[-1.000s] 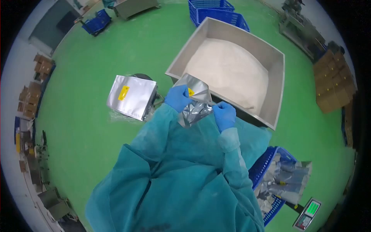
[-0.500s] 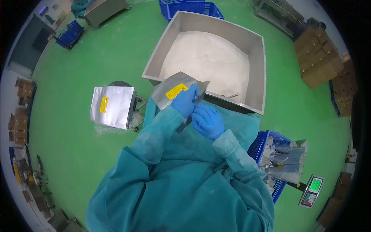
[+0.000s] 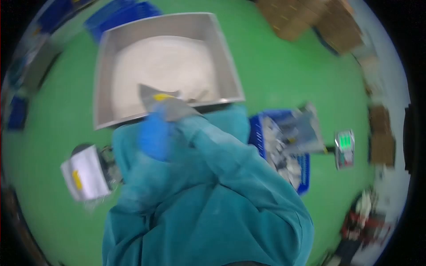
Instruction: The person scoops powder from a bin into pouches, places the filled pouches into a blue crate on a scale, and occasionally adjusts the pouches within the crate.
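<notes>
A silver foil bag [image 3: 148, 98] with a yellow label is held up over the near edge of the steel bin, tilted and smeared by motion. My left hand [image 3: 155, 133], in a blue glove, is closed on the bag's near side. The sleeve of my right arm runs up to the bag's right side, where grey foil covers my right hand; its fingers do not show. White powder [image 3: 164, 62] fills the bottom of the steel bin [image 3: 227, 73]. Just beyond the bag, a small scoop-like tool [image 3: 198, 95] lies on the powder, blurred.
On my left, a stack of flat silver bags [image 3: 88, 173] rests on a stool. A blue basket [image 3: 304, 173] with filled silver bags stands at my right, beside a scale display [image 3: 345, 148]. Blue crates [image 3: 117, 15] sit behind the bin; cardboard boxes [image 3: 293, 17] are farther off.
My view has swung to the right, so the bin and stool appear farther left. My right hand has gone from bare view to behind or inside the bag's foil.
</notes>
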A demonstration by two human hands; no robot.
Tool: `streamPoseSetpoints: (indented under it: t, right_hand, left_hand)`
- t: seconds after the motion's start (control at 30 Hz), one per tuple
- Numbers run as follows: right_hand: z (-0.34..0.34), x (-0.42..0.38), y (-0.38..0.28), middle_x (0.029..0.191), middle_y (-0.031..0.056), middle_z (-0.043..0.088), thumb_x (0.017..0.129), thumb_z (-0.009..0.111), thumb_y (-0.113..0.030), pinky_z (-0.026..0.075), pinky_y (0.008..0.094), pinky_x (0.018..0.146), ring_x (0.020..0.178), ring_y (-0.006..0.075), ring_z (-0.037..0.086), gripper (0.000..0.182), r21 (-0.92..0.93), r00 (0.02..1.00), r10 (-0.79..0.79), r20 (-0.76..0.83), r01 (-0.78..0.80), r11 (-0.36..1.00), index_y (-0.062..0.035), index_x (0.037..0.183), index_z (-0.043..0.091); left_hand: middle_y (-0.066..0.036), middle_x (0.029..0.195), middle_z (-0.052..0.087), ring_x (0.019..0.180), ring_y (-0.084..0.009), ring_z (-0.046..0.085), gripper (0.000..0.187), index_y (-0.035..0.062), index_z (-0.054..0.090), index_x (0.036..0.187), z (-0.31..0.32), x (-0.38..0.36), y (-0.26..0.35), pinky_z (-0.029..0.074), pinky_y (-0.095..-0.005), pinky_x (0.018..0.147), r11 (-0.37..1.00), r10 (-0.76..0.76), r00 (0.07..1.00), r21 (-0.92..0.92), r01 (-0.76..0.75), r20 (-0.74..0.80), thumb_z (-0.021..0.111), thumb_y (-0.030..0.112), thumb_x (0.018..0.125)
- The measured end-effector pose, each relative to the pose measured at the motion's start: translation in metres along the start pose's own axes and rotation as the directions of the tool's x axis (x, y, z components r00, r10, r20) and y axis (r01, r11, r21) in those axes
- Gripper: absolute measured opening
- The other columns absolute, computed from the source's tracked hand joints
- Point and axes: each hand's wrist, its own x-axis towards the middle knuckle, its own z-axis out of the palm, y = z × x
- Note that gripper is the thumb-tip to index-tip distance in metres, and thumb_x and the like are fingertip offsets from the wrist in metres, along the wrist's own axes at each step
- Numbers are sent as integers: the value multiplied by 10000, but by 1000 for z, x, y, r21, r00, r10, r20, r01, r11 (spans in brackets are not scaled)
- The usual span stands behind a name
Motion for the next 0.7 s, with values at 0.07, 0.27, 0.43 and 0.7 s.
streamPoseSetpoints:
  t: [0.07, 0.27, 0.43, 0.7]
  right_hand:
    - [-24, 13, -4, 1003, 105, 630, 850, 561, -275, 465, 361, 844, 937, 272, 596, 298, 10, 998, 31, 62, -32, 999, -62, 1052, 616]
    - [-70, 26, 14, 1033, 136, 630, 865, 572, -272, 474, 364, 824, 939, 265, 610, 280, 46, 960, -111, -256, 127, 991, -62, 1042, 631]
    - [-66, 86, 262, 961, 153, 620, 864, 511, -394, 467, 432, 793, 880, 335, 600, 361, -658, 949, 298, -102, -289, 696, -79, 1003, 621]
    - [18, 94, 387, 1078, 137, 634, 830, 446, -447, 455, 413, 866, 976, 289, 607, 463, -758, 603, 563, 566, 111, 643, -83, 1010, 670]
  left_hand:
    - [-139, 918, 600, 833, -319, 591, 191, 84, 644, 948, 22, 17, -49, 483, -415, 689, 962, -144, 884, 271, 20, 446, 551, 129, 787]
    - [-138, 950, 660, 880, -325, 628, 259, 109, 663, 978, 67, 79, -181, 498, -410, 779, 872, -481, 760, 148, 466, 438, 538, 192, 767]
    - [-188, 819, 644, 768, -367, 623, 269, 160, 649, 1014, 101, 64, -212, 503, -452, 706, 834, -503, 784, -36, 551, 365, 550, 233, 775]
    - [-136, 651, 605, 595, -339, 595, 383, 190, 559, 1135, 183, 49, -232, 469, -465, 559, 824, -403, 760, -159, 544, 510, 572, 206, 753]
